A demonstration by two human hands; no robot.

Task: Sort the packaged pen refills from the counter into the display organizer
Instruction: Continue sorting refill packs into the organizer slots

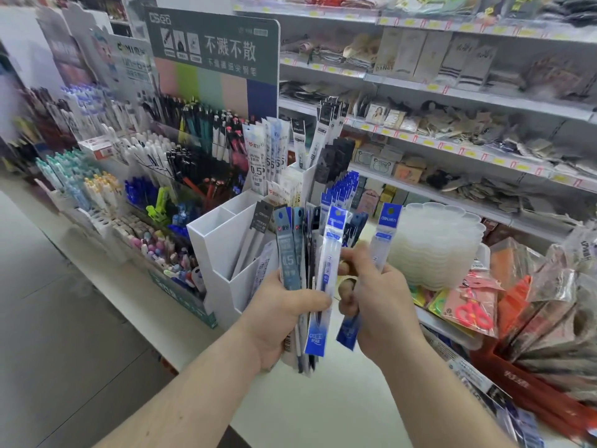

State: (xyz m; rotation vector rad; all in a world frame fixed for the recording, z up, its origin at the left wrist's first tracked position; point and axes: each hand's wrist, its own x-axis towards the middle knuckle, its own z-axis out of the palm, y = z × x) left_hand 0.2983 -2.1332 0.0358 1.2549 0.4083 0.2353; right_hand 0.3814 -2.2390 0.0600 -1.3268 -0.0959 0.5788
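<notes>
above the white table (323, 412) | left hand (284, 313) fingers clenched around a fanned bundle of refill packs (305, 253) | right hand (374, 302) pinches one blue-topped pack (386, 231) | white display organizer (223, 250) just behind

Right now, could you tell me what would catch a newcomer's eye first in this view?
First, the fan of packaged pen refills gripped in the left hand at centre, while the right hand pinches a blue-topped refill pack beside it. Just behind stands the white display organizer, some slots already holding refill packs. At back left rises a dark green sign over racks of pens.
</notes>
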